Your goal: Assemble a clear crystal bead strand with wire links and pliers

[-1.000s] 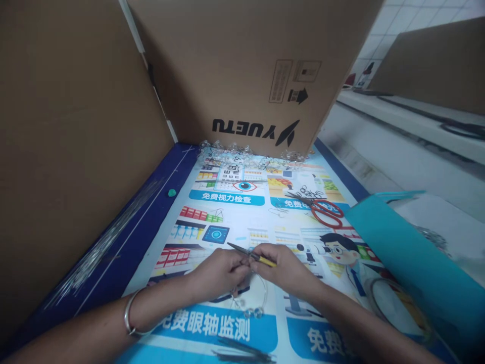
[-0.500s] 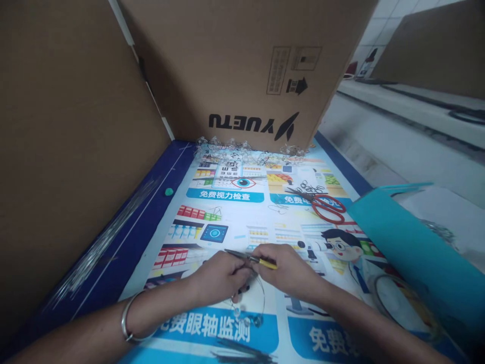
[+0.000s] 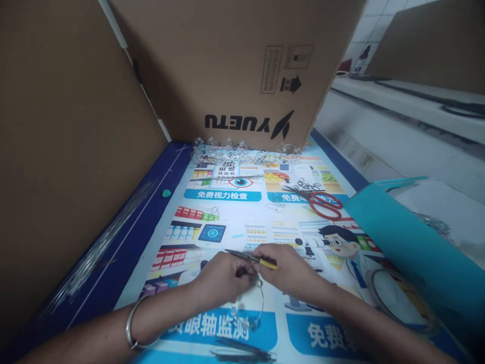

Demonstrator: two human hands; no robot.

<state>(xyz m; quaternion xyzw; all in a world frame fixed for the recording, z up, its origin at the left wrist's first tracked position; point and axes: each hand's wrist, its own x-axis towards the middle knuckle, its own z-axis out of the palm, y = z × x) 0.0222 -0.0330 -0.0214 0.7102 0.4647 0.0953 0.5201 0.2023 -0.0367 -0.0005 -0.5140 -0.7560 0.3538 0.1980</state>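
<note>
My right hand (image 3: 290,265) is closed around a pair of pliers (image 3: 268,263) with yellow handles. Their dark metal jaws point left, over the fingers of my left hand (image 3: 223,278). That hand is closed in a pinch on a thin wire with clear beads (image 3: 250,321), which hangs in a loop below both hands. Fingers hide the spot where the pliers and the wire come together. Just below the loop lies a bundle of short dark wires (image 3: 244,351).
Red-handled scissors (image 3: 326,205) lie ahead on the right by small dark rings. Clear beaded pieces (image 3: 235,150) line the foot of a cardboard box (image 3: 235,65). Long thin wires (image 3: 102,242) lie left. A turquoise box (image 3: 409,247) and a wire coil (image 3: 401,303) stand right.
The left hand has turned slightly, and the beaded loop under it has shifted a little. The pliers stay in nearly the same place. The whole view has moved slightly.
</note>
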